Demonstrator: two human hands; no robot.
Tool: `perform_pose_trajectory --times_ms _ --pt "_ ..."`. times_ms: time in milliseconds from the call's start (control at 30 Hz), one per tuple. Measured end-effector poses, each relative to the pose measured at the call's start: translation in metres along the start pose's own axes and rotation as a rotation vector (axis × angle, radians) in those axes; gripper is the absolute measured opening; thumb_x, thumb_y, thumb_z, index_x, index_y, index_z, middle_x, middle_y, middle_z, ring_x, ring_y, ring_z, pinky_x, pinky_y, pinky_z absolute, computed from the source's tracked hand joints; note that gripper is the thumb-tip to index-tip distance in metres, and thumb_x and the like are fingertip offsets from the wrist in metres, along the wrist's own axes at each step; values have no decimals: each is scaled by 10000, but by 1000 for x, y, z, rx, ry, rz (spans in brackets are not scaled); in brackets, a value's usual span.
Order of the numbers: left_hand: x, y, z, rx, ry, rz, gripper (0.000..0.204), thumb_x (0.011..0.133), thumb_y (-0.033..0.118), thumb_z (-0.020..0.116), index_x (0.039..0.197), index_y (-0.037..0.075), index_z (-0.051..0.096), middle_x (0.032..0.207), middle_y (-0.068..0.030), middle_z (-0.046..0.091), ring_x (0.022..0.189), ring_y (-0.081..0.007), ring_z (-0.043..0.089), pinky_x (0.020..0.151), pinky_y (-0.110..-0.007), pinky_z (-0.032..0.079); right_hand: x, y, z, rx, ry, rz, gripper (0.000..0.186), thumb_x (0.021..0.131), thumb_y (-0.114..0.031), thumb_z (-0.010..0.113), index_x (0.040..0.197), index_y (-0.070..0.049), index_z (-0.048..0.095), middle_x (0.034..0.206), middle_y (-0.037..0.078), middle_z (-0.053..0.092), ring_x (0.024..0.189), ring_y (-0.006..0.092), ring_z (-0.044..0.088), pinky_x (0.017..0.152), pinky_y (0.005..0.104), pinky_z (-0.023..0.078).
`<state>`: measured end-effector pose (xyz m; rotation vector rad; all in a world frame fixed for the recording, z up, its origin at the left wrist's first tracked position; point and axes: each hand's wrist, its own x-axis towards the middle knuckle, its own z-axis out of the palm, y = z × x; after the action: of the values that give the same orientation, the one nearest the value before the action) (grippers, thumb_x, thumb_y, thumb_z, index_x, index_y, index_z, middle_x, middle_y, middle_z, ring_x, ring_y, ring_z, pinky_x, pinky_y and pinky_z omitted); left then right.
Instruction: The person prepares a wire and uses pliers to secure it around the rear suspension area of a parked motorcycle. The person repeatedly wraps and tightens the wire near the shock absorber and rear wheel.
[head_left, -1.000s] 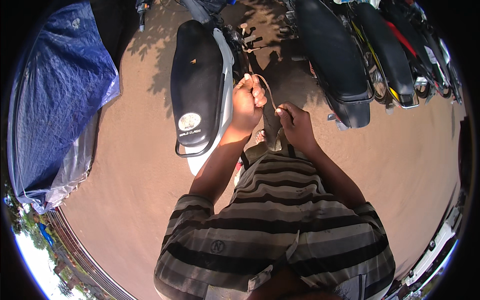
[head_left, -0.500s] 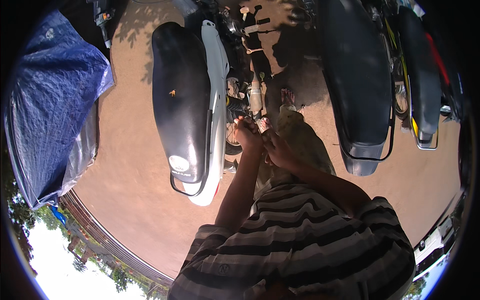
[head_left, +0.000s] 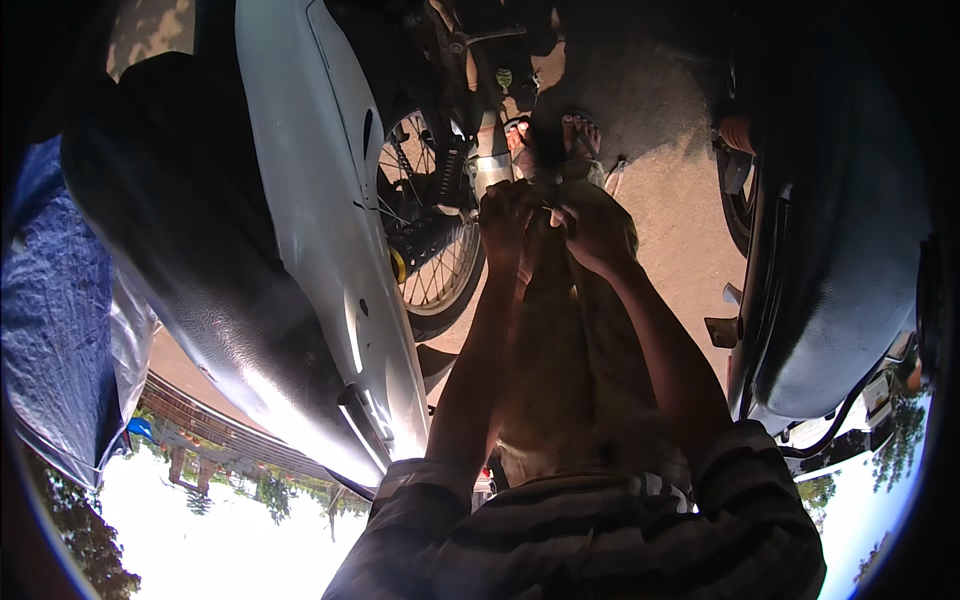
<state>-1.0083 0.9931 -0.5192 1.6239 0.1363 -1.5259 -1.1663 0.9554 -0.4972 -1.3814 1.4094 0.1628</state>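
Note:
My left hand (head_left: pixel 506 215) and my right hand (head_left: pixel 583 230) are close together in shadow, low between the parked motorbikes, both with fingers curled. What they hold is too dark to make out. Just beyond my left hand is a pale metal cylinder (head_left: pixel 492 168) on the white-bodied motorbike (head_left: pixel 320 180). That bike's spoked rear wheel (head_left: pixel 435 290) and dark shock absorber lie left of my hands. My trousered legs (head_left: pixel 560 340) show below them, and sandalled feet (head_left: pixel 581 130) above.
The long black seat (head_left: pixel 170 190) runs along the left. Another motorbike with a dark seat (head_left: pixel 840 250) stands close on my right. A crumpled blue tarpaulin (head_left: pixel 55 300) covers something at the far left, and sandy paved ground (head_left: pixel 700 290) shows between the bikes.
The view has moved in between the two bikes and much closer to the white one. My hands have dropped into shadow; the thin brown cord held between them earlier is no longer discernible.

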Motion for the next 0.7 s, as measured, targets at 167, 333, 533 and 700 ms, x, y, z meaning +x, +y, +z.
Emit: perform_pose_trajectory --times_ms 167,333,533,700 --pt "14 4 -19 187 349 29 304 1065 232 532 1299 43 577 1235 -131 653 1161 -222 634 986 -389 511 49 -11 -26 -76 19 36 246 1002 -208 590 1202 -132 711 947 152 732 893 346 720 766 444 559" --pt "29 -14 -1 918 536 558 279 1027 108 574 1287 14 607 1231 -138 638 1105 -222 625 940 -379 520 85 14 -23 -59 79 -85 137 968 -231 636 1024 -122 697 808 164 692 802 365 706 710 475 550" --pt "37 -1 16 -43 4 96 641 1087 515 390 1472 5 424 1376 -164 572 1258 -293 555 1097 -461 402 46 38 -2 476 -312 24 266 1062 -253 519 977 -47 663 684 78 611 634 174 605 639 338 489" --pt "35 0 14 -169 -248 -99 804 1017 613 477 1474 -44 401 1382 -203 554 1293 -316 542 1096 -471 426 35 30 -18 775 -529 221 419 1085 -321 450 842 -30 630 573 26 545 514 104 536 548 316 443"
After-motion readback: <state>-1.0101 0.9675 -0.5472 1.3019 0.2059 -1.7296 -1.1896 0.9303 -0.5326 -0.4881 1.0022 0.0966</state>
